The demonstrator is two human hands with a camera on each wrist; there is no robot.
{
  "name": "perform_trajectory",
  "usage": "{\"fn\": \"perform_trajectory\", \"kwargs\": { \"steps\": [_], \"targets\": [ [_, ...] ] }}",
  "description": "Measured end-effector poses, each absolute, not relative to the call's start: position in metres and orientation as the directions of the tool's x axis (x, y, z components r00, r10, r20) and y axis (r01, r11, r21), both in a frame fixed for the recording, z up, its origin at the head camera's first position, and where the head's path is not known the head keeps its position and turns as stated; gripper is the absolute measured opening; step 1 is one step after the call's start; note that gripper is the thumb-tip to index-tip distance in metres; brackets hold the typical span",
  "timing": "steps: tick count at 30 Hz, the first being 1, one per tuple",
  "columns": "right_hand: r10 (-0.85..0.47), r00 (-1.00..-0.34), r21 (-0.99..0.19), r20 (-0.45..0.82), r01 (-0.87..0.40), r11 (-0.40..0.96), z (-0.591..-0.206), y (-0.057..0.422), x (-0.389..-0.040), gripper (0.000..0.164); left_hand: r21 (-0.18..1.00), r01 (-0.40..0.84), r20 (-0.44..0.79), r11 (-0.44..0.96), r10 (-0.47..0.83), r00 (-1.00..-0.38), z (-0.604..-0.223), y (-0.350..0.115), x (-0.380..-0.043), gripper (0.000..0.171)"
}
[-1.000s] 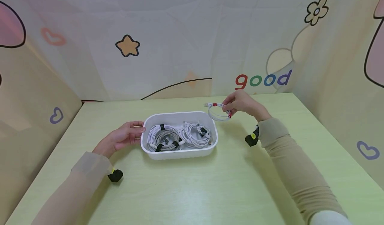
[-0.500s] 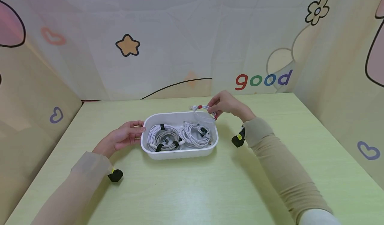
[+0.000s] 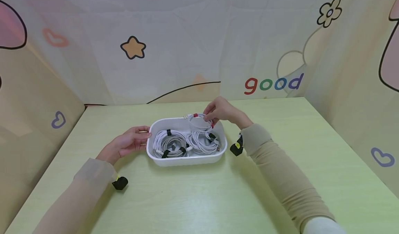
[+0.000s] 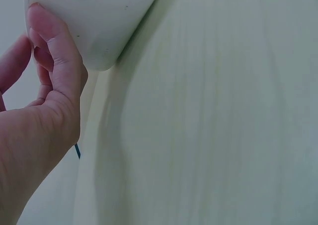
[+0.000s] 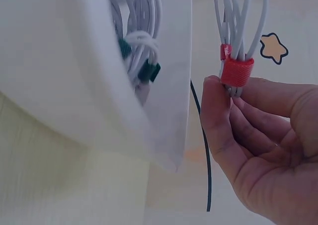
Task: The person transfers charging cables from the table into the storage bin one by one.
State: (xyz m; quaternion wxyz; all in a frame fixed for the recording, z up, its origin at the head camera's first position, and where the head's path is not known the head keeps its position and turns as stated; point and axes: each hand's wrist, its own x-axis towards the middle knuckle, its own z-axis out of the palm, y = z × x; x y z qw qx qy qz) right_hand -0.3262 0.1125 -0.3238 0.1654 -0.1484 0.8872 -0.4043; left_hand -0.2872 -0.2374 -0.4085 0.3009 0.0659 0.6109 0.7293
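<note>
A white plastic box (image 3: 187, 161) stands on the table holding coiled cables. My left hand (image 3: 132, 140) grips its left rim, the thumb at the edge and the fingers against the outer wall. Inside, to the left, lies a grey-white cable coil (image 3: 162, 138) with black straps. Another white cable coil (image 3: 199, 145) with a dark strap lies to the right. Over the box's back right part, my right hand (image 3: 222, 111) pinches a thin white USB cable (image 3: 199, 128), coiled and bound with red straps (image 5: 237, 72). Its plug (image 3: 186, 117) points left.
The box stands on a pale wooden table (image 3: 187, 199). Behind it hangs a printed cloth backdrop (image 3: 174, 64), with more cloth along both sides. A small black camera (image 3: 120, 183) sits at the left wrist, another camera (image 3: 236, 149) at the right.
My right hand has moved left and slightly down, carrying the red-strapped USB cable from beside the box to over its inside. The left hand and the box have stayed still.
</note>
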Motion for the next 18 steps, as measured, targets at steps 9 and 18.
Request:
{"fn": "perform_trajectory", "kwargs": {
  "steps": [9, 18],
  "targets": [
    [-0.444, -0.875, -0.757, -0.194, -0.155, 0.635, -0.325, 0.099, -0.320, 0.024, 0.932, -0.355, -0.268, -0.071, 0.525, -0.808, -0.411, -0.236, -0.287, 0.021],
    [-0.501, -0.843, -0.552, 0.194, -0.516, 0.655, -0.304, 0.100, -0.307, 0.031, 0.952, -0.304, -0.282, 0.035, 0.486, -0.828, -0.407, -0.236, -0.287, 0.020]
  ]
}}
